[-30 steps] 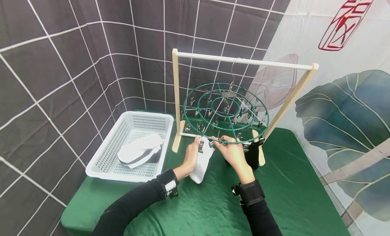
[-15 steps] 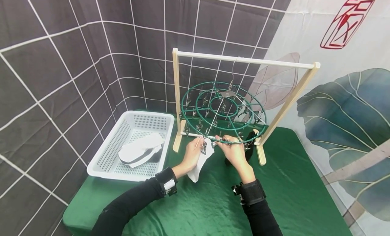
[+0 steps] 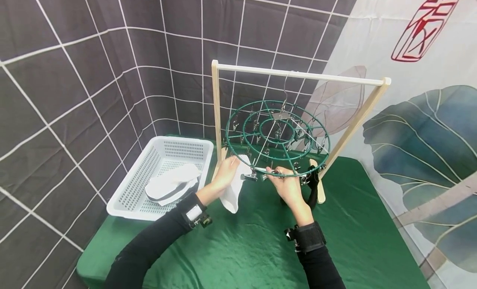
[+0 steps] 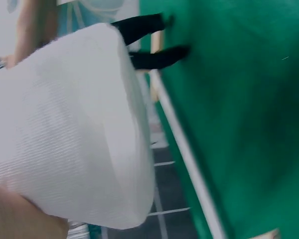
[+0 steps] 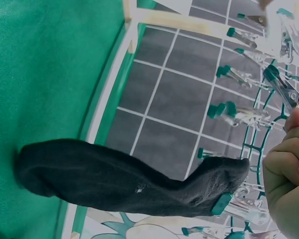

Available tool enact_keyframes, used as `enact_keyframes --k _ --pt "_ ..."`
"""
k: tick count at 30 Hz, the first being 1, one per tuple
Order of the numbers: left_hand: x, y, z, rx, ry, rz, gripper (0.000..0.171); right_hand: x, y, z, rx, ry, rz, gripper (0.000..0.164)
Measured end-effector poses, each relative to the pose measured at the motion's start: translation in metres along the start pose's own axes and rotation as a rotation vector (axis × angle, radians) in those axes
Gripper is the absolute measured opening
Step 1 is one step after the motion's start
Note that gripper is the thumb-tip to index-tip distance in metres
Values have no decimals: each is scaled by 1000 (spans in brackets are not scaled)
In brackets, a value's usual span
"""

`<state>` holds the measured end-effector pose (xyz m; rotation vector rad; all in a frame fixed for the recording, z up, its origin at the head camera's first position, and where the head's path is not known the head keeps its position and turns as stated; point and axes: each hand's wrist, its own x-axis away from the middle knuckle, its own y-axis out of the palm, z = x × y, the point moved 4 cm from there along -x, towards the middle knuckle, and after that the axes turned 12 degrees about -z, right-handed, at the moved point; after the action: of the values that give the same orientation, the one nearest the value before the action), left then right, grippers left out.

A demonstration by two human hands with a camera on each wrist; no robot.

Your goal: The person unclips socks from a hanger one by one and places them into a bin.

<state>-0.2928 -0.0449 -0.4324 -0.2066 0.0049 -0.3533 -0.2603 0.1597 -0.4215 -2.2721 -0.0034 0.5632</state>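
My left hand (image 3: 225, 173) holds a white sock (image 3: 234, 187) by its upper end, left of the drying hanger's near rim; the sock hangs down and fills much of the left wrist view (image 4: 74, 129). My right hand (image 3: 285, 183) is at the near rim of the round green clip hanger (image 3: 287, 156). In the right wrist view its fingers pinch a metal clothes clip (image 5: 288, 92) with green tips. A black sock (image 5: 104, 177) dangles from another clip beside that hand. A loose metal clip (image 3: 249, 177) hangs between my hands, beside the white sock.
The hanger hooks over the top bar (image 3: 253, 69) of a wooden stand. A white plastic basket (image 3: 128, 193) at left holds white cloth items (image 3: 173, 181), one with a grey part. Everything stands on a green-covered table (image 3: 238, 251).
My left hand has moved left and slightly up with the white sock, away from the clips. The hanger has swung slightly back to the right. My right hand stays at the rim.
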Motion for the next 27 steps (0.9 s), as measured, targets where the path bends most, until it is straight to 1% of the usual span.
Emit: enact_keyframes --k 2,3,6,8,9,11,13,14,17,19,20,21,22,23,24,26,27 --pt "1 -9 10 -42 -28 -40 41 0 0 1 -3 27 -30 48" --pt "2 -14 14 -85 -33 -65 41 0 0 1 -6 34 -47 49" --pt "4 -29 24 -252 -26 -143 44 1 0 1 -14 50 -71 50" --pt "4 -39 27 -367 0 -193 44 1 -1 0 -17 46 -74 51" --pt "4 -44 28 -415 15 -215 44 1 -1 0 -17 47 -75 51" --pt "3 -56 28 -480 28 -254 40 2 -2 1 -27 46 -73 52" --pt "1 -68 23 -510 13 -309 37 3 -2 1 -43 47 -70 52" --pt "-1 -75 19 -510 -3 -344 36 3 -2 2 -52 48 -66 53" --pt "-6 -98 4 -503 -78 -411 34 3 -2 3 -68 45 -58 52" --pt "-9 -114 -8 -498 -120 -414 35 4 -2 3 -76 48 -61 52" --pt "-14 -125 -20 -512 -144 -400 39 4 -2 3 -72 50 -65 52" --pt "-16 -134 -31 -535 -142 -378 40 4 -1 3 -69 56 -72 51" --pt "-19 -142 -45 -564 -126 -360 41 4 -1 3 -65 63 -79 51" --pt "-31 -156 -68 -608 -78 -336 45 5 -1 2 -66 70 -84 50" --pt "-40 -167 -89 -672 -53 -312 50 5 -1 2 -63 78 -90 50" --pt "-52 -180 -116 -781 -90 -286 52 5 -1 2 -49 84 -96 49" --pt "-52 -182 -120 -821 -104 -273 51 4 -1 2 -52 83 -99 49"
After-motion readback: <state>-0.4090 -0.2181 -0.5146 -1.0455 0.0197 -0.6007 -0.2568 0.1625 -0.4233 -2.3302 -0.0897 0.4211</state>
